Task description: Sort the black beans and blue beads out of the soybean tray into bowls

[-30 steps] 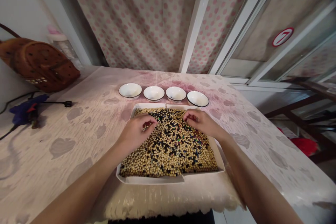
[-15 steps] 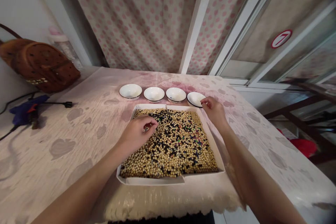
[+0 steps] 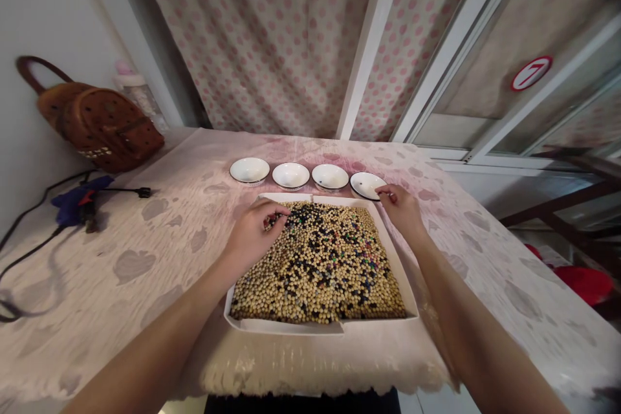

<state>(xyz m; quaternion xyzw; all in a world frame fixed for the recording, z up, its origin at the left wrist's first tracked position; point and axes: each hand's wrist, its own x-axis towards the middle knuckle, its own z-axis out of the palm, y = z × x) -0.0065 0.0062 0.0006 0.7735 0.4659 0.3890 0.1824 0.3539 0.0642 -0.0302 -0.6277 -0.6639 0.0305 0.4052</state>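
- Head view, work area: I have one white tray at the near edge of the table, filled with small beads. They are mostly cream, with many black and a few coloured ones; too many to count.
- Tray function: I judge that the raised walls keep the beads from rolling off, and that the central position puts them within reach of both hands.
- Left hand, one: it is over the far left part of the tray, thumb and index tips drawn close together. I cannot tell whether they meet or grip a bead. The low position probably keeps the fingertips at bead level.
- Right hand, one: it is at the right rim of the rightmost bowl, fingertips bunched. I cannot tell whether a bead is between them.
- White bowls, four, dark-rimmed: they stand upright in one row just beyond the tray, presumably for a short reach.
- Bowl contents: I count one dark speck in the rightmost bowl; the specks in the third bowl from the left are too small to count.
- Left side: one brown backpack and one blue corded tool, well apart from the tray.
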